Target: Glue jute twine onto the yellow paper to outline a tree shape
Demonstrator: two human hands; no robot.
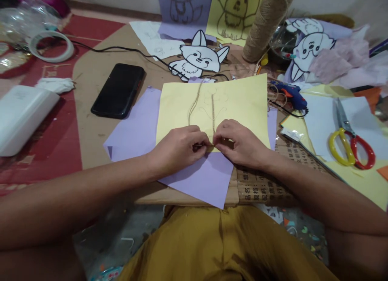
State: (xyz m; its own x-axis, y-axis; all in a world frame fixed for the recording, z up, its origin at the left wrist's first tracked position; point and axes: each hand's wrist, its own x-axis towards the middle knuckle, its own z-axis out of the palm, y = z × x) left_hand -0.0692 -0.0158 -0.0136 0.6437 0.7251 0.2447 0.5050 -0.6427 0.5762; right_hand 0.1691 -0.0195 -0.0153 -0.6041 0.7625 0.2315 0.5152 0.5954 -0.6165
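Head view: straight jute twine length [213, 113] on yellow paper [245, 107], directly beyond the fingertips [204, 138], long axis running away from them; near end beside right hand [242, 145], the nearer. Loose twine strand [194, 104] leads down behind left hand [182, 146]. Left thumb and fingers pinched, apparently on that strand; right fingertips close together, grip unclear. Faint pencilled flower [222, 96] beyond both hands.

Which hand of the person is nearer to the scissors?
The right. The scissors lie off to the person's right, beyond the right hand. The left hand is on the other side of the right hand, so farther from them.
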